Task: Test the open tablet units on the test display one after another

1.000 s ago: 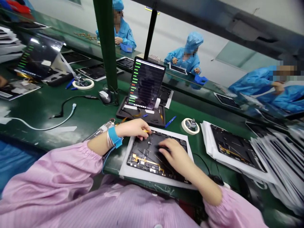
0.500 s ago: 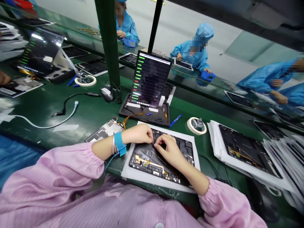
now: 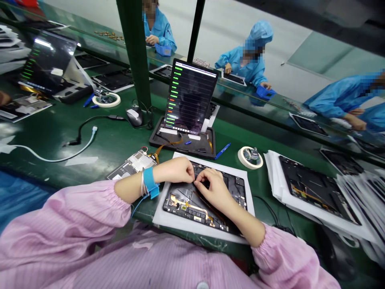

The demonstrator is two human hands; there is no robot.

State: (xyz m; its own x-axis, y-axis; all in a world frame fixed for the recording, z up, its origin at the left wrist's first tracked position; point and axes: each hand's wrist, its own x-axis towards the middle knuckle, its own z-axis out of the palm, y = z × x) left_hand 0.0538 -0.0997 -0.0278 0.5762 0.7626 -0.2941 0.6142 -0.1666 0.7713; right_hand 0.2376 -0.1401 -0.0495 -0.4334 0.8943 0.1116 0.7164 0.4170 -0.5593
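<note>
An opened tablet casing (image 3: 195, 208) lies on a white sheet (image 3: 161, 218) upon the worktop (image 3: 54, 138). Over it, the right hand (image 3: 215, 192) curls, its fingertips' contact impossible to tell; just beside, the left hand (image 3: 178, 169) has its fingers together. Beyond stands a lit screen (image 3: 192, 96).

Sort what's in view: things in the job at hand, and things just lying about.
Apparently in the job:
left hand
right hand
black casing beneath them
white sheet under that
wrist strap

Apparently just lying about:
blue pen
near tape roll
far mouse
</note>
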